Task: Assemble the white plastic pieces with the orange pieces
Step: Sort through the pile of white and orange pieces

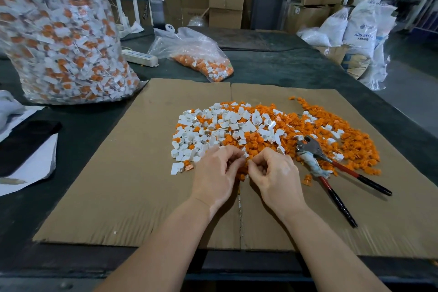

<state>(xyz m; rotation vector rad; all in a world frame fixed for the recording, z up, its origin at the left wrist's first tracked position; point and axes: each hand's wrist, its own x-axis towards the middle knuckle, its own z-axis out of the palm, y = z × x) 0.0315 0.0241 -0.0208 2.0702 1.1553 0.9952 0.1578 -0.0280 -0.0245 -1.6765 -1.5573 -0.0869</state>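
Observation:
A heap of small white plastic pieces [208, 130] and orange pieces [331, 135] lies mixed on a flat cardboard sheet [132, 173]. At the heap's near edge my left hand [216, 173] pinches a small white piece [245, 155] between thumb and fingers. My right hand [272, 173] meets it fingertip to fingertip, closed on an orange piece that is mostly hidden by the fingers. Both hands hover just above the cardboard. Whether the two pieces are joined cannot be told.
Red-handled pliers [331, 168] lie on the cardboard right of my hands. A tall clear bag of white-and-orange parts [59, 38] stands at the left, a smaller bag [196, 54] behind the heap. A power strip [139, 57], a dark phone [26, 142] and papers lie on the dark table.

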